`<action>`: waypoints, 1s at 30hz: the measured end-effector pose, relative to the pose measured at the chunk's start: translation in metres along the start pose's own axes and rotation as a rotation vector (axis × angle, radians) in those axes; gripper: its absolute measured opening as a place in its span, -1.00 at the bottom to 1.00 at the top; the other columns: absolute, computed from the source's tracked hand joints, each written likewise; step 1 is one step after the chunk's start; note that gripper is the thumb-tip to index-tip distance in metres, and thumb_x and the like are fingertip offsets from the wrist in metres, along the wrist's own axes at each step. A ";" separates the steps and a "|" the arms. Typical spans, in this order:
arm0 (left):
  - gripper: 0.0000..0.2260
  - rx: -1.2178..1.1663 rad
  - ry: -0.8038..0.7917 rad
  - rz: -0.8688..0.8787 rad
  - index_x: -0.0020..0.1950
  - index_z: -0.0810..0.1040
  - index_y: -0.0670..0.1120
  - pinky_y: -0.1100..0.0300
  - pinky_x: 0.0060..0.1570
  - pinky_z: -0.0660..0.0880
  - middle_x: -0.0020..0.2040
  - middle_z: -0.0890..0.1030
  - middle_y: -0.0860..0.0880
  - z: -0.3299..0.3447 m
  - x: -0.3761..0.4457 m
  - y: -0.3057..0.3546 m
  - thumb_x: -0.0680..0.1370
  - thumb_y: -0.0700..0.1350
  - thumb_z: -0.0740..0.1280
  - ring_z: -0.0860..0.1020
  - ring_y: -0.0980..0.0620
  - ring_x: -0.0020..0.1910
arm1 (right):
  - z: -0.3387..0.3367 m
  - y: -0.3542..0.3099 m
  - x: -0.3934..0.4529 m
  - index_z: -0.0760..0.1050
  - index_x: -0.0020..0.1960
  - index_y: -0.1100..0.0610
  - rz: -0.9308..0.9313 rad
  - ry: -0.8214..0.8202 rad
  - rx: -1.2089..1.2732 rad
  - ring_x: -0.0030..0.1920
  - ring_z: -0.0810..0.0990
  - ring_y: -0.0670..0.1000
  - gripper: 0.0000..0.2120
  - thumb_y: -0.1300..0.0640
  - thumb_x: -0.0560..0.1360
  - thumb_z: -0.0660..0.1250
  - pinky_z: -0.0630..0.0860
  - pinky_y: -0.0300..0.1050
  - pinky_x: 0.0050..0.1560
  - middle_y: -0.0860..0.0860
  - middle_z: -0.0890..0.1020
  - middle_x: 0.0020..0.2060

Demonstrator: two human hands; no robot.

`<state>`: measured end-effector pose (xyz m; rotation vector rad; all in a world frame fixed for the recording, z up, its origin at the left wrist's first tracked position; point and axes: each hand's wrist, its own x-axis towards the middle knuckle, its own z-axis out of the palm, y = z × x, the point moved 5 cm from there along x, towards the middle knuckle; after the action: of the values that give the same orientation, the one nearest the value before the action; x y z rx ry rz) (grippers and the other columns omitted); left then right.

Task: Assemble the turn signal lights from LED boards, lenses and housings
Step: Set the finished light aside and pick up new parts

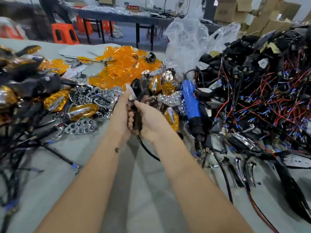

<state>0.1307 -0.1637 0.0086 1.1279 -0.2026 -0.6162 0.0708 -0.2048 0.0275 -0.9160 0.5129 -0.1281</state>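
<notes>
**A:** Why are both hands up off the bench like that?

**B:** Looks like a fitting grip. The left hand [122,113] curls its fingers round the black housing [137,93] and its stalk, thumb laid up the side, while the right hand [150,119] cups the stalk from the other side, thumb tip touching the housing. A black cable [146,151] hangs from the stalk between the 2 wrists. My guess is the housing is held upright so a part can be seated in its open face; there is something pale at the left thumb, too blurred to name.

**A:** And the supplies?

**B:** All within reach. Amber lenses [120,68] are heaped just beyond the hands, chrome reflector pieces [80,126] lie scattered to the left, and wired housings with red and black leads [262,101] are piled high on the right. A blue electric screwdriver [191,101] lies just right of the hands, probably for closing units.

**A:** The surface?

**B:** A pale grey table [143,190]. Behind it, orange stools [64,33], a dark bench, clear plastic bags [185,36] and cardboard boxes [235,9].
</notes>
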 end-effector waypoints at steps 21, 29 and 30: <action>-0.80 0.187 0.450 0.514 0.32 0.33 -0.01 0.21 -0.28 0.60 0.08 0.58 -0.07 -0.038 0.009 0.017 0.69 -0.17 0.15 0.68 0.00 -0.25 | -0.010 0.011 -0.034 0.48 -0.26 0.26 0.031 -0.435 -1.356 -0.48 0.62 0.04 -0.80 0.32 0.55 0.29 0.65 -0.09 -0.37 0.14 0.63 -0.41; -0.91 0.409 0.362 0.522 -0.02 0.37 0.00 0.14 -0.39 0.48 -0.30 0.55 0.02 -0.025 -0.005 0.016 0.64 -0.13 0.26 0.52 0.13 -0.45 | -0.022 -0.035 -0.016 0.50 -0.13 0.07 -0.469 0.026 -0.970 -0.49 0.53 -0.10 -0.88 0.14 0.59 0.31 0.40 -0.20 -0.45 -0.02 0.55 -0.40; -0.90 0.355 0.283 0.487 -0.04 0.40 0.01 0.05 -0.38 0.56 -0.32 0.58 0.02 -0.020 -0.005 0.013 0.64 -0.13 0.27 0.57 0.06 -0.43 | -0.024 -0.043 -0.014 0.50 -0.07 0.04 -0.554 0.088 -0.875 -0.47 0.52 -0.14 -0.94 0.16 0.58 0.31 0.42 -0.24 -0.43 -0.03 0.53 -0.37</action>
<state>0.1397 -0.1419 0.0123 1.4294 -0.3371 0.0185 0.0522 -0.2444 0.0547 -1.9073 0.3775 -0.4698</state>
